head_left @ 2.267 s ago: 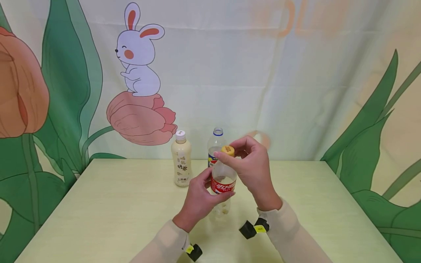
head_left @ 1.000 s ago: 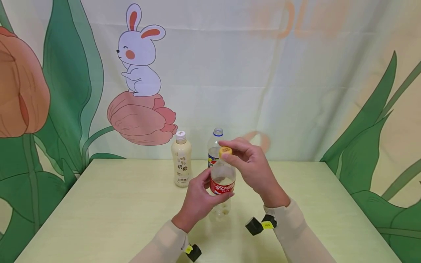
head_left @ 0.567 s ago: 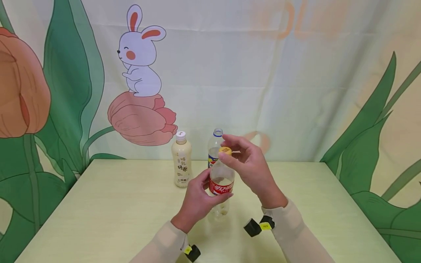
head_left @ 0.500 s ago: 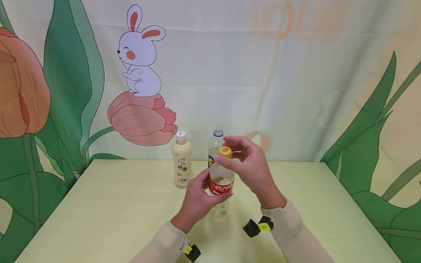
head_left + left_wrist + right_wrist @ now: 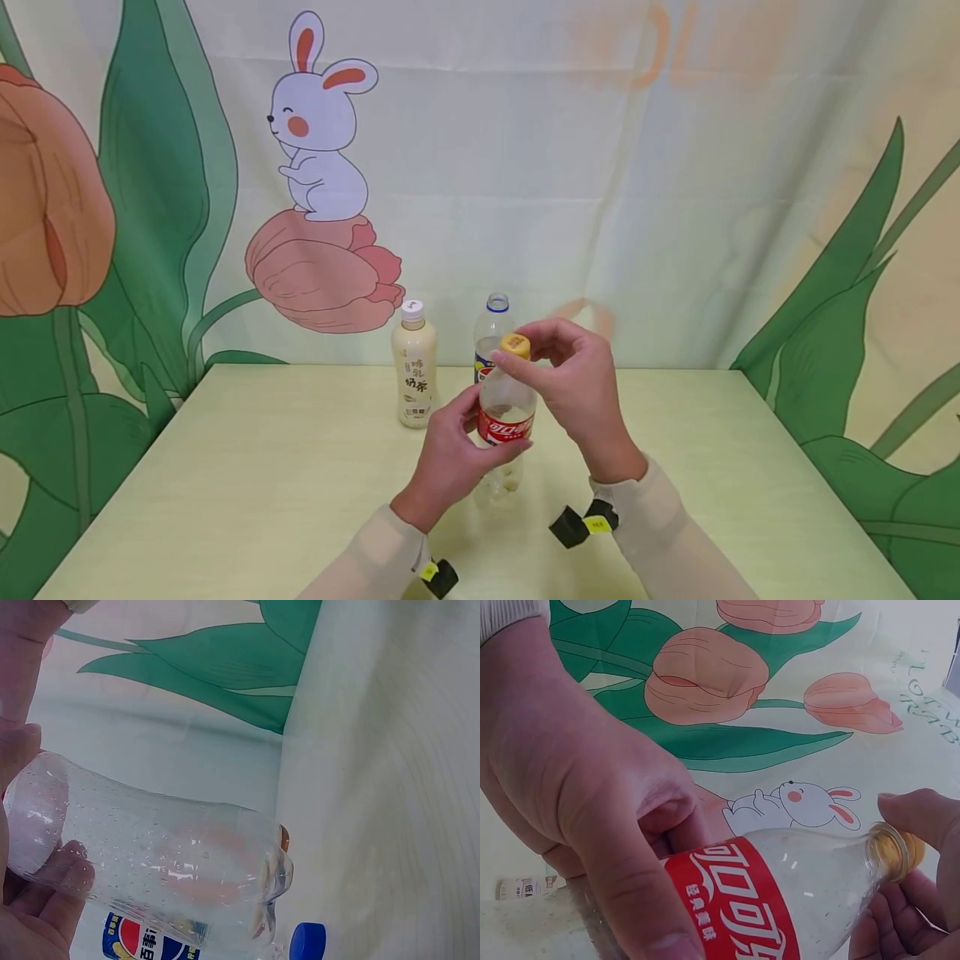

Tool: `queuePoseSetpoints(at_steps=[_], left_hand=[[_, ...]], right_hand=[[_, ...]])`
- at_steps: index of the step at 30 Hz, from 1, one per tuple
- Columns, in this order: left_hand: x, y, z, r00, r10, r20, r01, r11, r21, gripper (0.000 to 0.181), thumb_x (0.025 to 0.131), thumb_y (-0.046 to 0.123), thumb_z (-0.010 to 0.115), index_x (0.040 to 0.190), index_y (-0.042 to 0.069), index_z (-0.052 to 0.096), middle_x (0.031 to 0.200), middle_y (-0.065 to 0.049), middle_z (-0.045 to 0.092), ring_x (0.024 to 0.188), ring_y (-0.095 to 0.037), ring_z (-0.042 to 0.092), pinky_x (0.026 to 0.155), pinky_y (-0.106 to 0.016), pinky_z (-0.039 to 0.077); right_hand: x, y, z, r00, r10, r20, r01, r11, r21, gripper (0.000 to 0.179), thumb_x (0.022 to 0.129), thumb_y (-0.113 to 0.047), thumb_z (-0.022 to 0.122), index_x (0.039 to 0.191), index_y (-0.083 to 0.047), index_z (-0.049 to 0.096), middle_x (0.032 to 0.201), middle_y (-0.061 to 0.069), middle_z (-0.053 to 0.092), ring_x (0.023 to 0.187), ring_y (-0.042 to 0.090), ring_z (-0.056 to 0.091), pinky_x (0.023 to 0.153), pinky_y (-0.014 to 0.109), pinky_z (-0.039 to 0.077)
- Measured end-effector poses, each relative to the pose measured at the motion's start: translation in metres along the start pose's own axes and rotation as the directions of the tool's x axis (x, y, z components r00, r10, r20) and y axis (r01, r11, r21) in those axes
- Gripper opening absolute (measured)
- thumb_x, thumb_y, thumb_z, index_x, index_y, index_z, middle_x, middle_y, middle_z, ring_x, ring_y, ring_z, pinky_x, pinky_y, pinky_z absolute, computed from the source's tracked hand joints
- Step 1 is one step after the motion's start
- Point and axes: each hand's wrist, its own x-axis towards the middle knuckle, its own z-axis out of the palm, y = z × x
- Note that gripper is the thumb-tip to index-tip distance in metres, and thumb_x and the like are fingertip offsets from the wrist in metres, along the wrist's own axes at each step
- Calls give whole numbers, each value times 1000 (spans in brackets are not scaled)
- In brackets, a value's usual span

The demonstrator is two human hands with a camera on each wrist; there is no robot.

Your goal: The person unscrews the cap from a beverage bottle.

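Note:
A clear plastic cola bottle point(image 5: 508, 390) with a red label point(image 5: 739, 900) is held off the table, nearly upright, between the hands. My left hand point(image 5: 459, 446) grips it around the label, thumb in front and fingers behind. At its neck is a yellow cap point(image 5: 515, 345), seen on the mouth in the right wrist view. My right hand point(image 5: 579, 383) pinches this cap, thumb on the near side and fingers on the far side. The bottle's lower part point(image 5: 172, 847) looks drained, with droplets inside in the left wrist view.
Behind the held bottle stands a Pepsi bottle point(image 5: 491, 325) with an uncovered mouth. A milk tea bottle point(image 5: 415, 367) with a white cap stands to its left. A blue cap point(image 5: 307, 941) shows in the left wrist view. Behind the table point(image 5: 262, 483) hangs a printed curtain point(image 5: 480, 167).
My right hand has turned about the yellow cap, its fingers lifting off and closing round it again. The cola bottle has shifted only slightly in my left hand.

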Motion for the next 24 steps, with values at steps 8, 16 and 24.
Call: queuePoseSetpoints(at_steps=[8, 16, 24], left_hand=[[0, 0, 0, 1000, 8, -10, -8, 1000, -14, 65, 77, 22, 92, 134, 21, 61, 125, 4, 70, 116, -27, 68, 99, -29, 57], [0, 0, 1, 1000, 10, -18, -10, 1000, -3, 65, 77, 23, 92, 134, 21, 61, 125, 4, 70, 114, -22, 69, 98, -29, 58], [2, 1, 1, 1000, 10, -12, -10, 1000, -8, 67, 76, 23, 93, 135, 20, 61, 125, 3, 70, 115, -27, 69, 98, -29, 57]], right_hand=[[-2, 3, -2, 997, -36, 72, 35, 999, 19, 27, 87, -20, 83, 113, -13, 78, 107, 4, 71, 96, 24, 66, 90, 31, 55], [-1, 5, -3, 985, -65, 159, 54, 996, 71, 30, 96, -13, 71, 126, -8, 72, 116, 7, 67, 102, 23, 63, 94, 25, 54], [0, 4, -5, 981, -66, 182, 59, 997, 44, 34, 97, -14, 69, 131, -9, 69, 124, 9, 66, 107, 23, 62, 96, 29, 53]])
